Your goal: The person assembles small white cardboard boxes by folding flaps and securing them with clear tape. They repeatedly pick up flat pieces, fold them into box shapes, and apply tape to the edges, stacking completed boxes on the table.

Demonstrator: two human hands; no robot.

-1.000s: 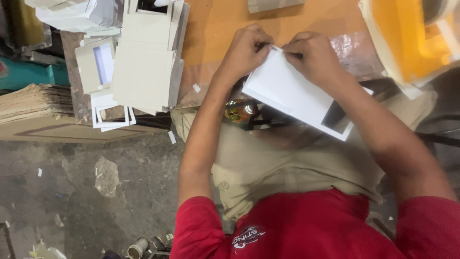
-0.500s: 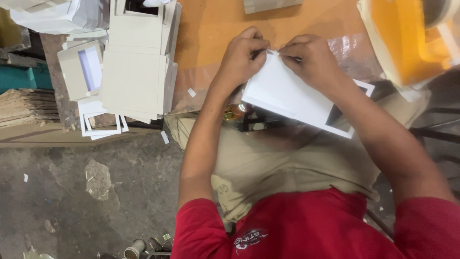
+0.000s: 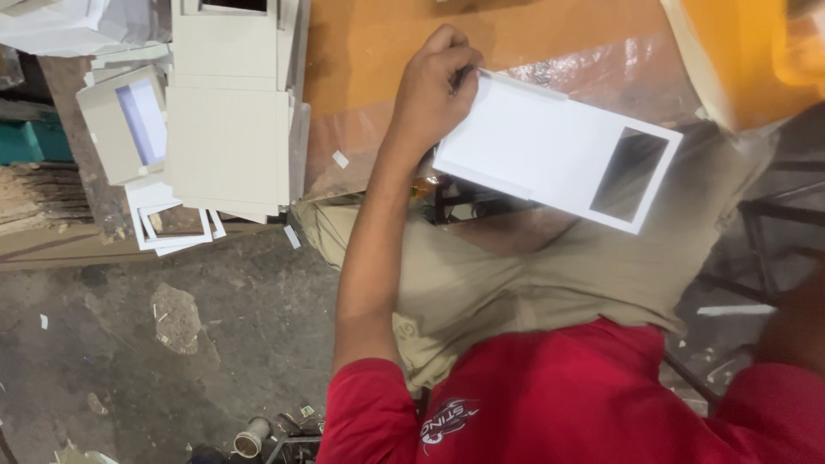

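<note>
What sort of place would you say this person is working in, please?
Probably a small box-making or paper-packaging workshop: stacks of flat grey board pieces, white window-cut cartons, and a white windowed sleeve in the left hand, above a rough concrete floor.

Stack of grey cardboard sheets (image 3: 228,129), orange tabletop (image 3: 387,43), concrete floor (image 3: 172,344), yellow bag (image 3: 748,51)

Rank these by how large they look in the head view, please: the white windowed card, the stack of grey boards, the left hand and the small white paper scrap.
1. Stack of grey boards and white windowed card: they look alike and the card is nearer, so unranked.
2. Left hand.
3. White paper scrap.
</note>
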